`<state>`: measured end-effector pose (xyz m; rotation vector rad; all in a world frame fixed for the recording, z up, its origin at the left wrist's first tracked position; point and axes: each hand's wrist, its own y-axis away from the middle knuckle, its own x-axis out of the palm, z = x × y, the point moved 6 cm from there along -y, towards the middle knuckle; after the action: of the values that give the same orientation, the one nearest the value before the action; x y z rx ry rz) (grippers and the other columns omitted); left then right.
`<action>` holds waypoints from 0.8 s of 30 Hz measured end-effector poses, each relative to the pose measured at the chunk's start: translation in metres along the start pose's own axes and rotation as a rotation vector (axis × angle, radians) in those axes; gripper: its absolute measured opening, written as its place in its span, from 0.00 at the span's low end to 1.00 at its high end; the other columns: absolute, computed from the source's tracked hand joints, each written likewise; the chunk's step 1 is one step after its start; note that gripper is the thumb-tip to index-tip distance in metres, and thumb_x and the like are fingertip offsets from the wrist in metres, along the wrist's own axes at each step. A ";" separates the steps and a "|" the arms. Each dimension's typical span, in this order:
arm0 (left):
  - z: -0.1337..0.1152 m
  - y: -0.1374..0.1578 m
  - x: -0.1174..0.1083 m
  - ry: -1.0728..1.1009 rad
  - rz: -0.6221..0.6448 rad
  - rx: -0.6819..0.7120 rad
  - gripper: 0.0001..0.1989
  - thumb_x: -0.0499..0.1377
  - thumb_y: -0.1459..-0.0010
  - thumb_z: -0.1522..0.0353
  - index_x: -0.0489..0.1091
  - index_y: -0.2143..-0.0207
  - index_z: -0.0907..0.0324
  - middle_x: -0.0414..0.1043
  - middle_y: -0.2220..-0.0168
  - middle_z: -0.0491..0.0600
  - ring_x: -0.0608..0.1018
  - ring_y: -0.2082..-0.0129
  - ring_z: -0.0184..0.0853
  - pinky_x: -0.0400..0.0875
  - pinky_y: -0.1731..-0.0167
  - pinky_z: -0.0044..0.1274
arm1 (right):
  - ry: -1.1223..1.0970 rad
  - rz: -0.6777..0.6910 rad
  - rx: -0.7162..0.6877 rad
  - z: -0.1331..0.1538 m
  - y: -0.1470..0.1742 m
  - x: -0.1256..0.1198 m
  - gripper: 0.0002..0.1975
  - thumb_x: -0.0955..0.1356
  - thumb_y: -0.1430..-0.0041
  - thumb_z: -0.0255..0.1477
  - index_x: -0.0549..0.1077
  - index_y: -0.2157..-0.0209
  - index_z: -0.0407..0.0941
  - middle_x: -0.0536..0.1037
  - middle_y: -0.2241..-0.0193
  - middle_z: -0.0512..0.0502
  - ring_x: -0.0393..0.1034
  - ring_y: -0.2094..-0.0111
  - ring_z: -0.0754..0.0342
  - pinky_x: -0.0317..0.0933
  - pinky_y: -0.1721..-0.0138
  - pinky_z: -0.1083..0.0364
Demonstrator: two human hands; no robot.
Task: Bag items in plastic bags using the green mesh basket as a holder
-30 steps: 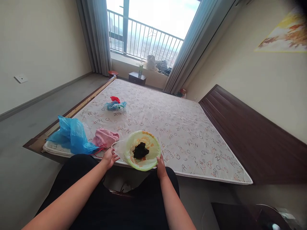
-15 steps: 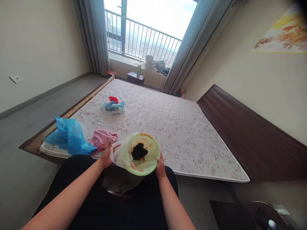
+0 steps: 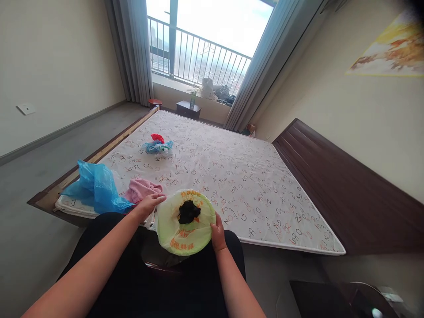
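A round, pale green trash can [image 3: 206, 245] is tilted toward me above my lap, its mouth facing up. Over its rim and inside lies a thin white plastic bag [image 3: 168, 221] with orange print. A crumpled black item [image 3: 189, 212] sits inside; its kind is unclear. My left hand [image 3: 149, 207] is at the left rim, closed on the bag's edge, with loose white plastic bunched below it. On the right side my right hand [image 3: 217, 233] grips the rim, thumb over the edge. My other right fingers are mostly hidden behind it.
A mattress [image 3: 265, 190] printed with letters spreads ahead. On it lie a blue plastic bag [image 3: 97, 187], a pink cloth [image 3: 141, 189] and bunched red and blue bags [image 3: 158, 145]. The wooden headboard [image 3: 318, 185] stands right; a small nightstand [image 3: 187, 109] is by the window.
The trash can has shifted slightly left and toward me. The bag, earlier pulled out to the left, now lies over the left rim. My left hand has moved up against that rim.
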<state>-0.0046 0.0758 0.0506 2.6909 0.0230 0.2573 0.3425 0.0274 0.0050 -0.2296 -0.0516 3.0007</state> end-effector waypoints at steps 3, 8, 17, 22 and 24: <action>-0.026 0.007 -0.002 -0.454 -0.186 0.247 0.18 0.69 0.50 0.60 0.79 0.58 0.60 0.82 0.61 0.53 0.82 0.60 0.45 0.76 0.59 0.30 | 0.112 0.014 -0.152 0.012 0.002 0.003 0.27 0.65 0.45 0.31 0.73 0.43 0.46 0.77 0.47 0.41 0.69 0.44 0.45 0.62 0.40 0.46; -0.039 0.049 0.059 -1.075 -0.262 0.806 0.13 0.56 0.36 0.70 0.78 0.54 0.57 0.78 0.56 0.54 0.80 0.55 0.43 0.73 0.55 0.29 | 0.247 -0.039 -0.126 0.016 0.008 0.009 0.26 0.65 0.44 0.29 0.73 0.42 0.46 0.77 0.49 0.41 0.70 0.46 0.45 0.62 0.41 0.46; 0.012 0.073 0.134 -1.309 0.161 0.966 0.19 0.54 0.36 0.78 0.76 0.49 0.56 0.76 0.54 0.53 0.79 0.62 0.37 0.72 0.64 0.25 | 0.117 -0.160 0.018 0.015 0.015 0.006 0.25 0.66 0.44 0.33 0.76 0.45 0.46 0.79 0.46 0.42 0.71 0.44 0.45 0.61 0.41 0.48; 0.003 0.085 0.130 -1.260 0.312 1.084 0.21 0.56 0.38 0.79 0.75 0.48 0.52 0.75 0.47 0.53 0.77 0.53 0.39 0.73 0.54 0.28 | -0.033 -0.231 0.162 0.008 0.011 0.001 0.24 0.65 0.46 0.32 0.76 0.47 0.45 0.82 0.51 0.44 0.75 0.53 0.47 0.66 0.52 0.53; 0.014 0.095 0.139 -1.289 0.428 1.098 0.21 0.58 0.40 0.79 0.75 0.48 0.52 0.75 0.46 0.53 0.78 0.54 0.39 0.73 0.55 0.28 | -0.114 -0.273 0.189 0.005 0.010 0.006 0.23 0.66 0.47 0.32 0.77 0.49 0.45 0.83 0.55 0.44 0.76 0.57 0.48 0.67 0.57 0.55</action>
<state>0.1321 -0.0078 0.1031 3.1969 -1.0433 -1.8506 0.3347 0.0180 0.0083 -0.0276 0.1740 2.7205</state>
